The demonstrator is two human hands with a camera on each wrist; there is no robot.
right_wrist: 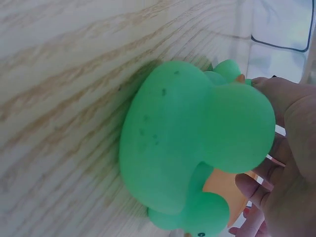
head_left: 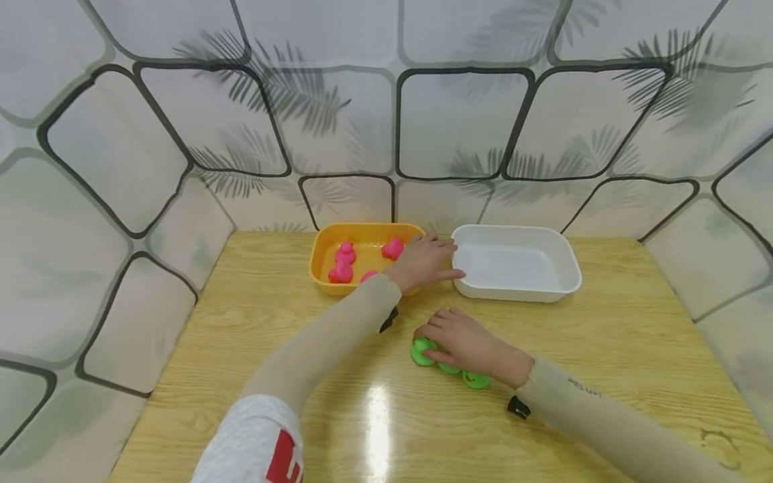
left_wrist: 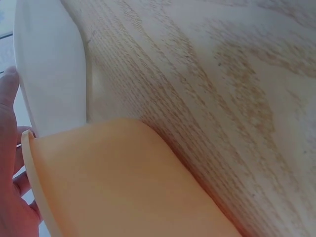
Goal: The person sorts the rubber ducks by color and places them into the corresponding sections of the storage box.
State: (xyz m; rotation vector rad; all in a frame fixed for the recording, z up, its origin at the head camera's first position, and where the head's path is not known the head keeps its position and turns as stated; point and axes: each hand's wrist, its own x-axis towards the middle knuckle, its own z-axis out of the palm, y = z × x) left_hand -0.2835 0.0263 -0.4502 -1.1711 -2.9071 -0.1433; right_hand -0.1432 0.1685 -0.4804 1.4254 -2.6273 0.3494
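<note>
My left hand (head_left: pixel 421 261) reaches over the right end of a yellow-orange tray (head_left: pixel 320 285), with its fingers extended toward the left rim of a white tray (head_left: pixel 513 294). In the left wrist view, fingers (left_wrist: pixel 9 86) show right at the white tray's edge and beside the orange rim. Several pink rubber ducks (head_left: pixel 341 271) lie in the orange tray, partly hidden by that arm. My right hand (head_left: pixel 465 342) is low over green rubber ducks on the table, its thumb and fingers around the leftmost duck (head_left: pixel 421 351). Another green duck (right_wrist: pixel 168 138) fills the right wrist view's middle.
Both trays stand side by side near the back of a wood-grain table (head_left: pixel 253 322). Behind and at the sides are walls (head_left: pixel 338 121) with a stone and leaf pattern. A third green duck (head_left: pixel 477 381) sits below the right wrist.
</note>
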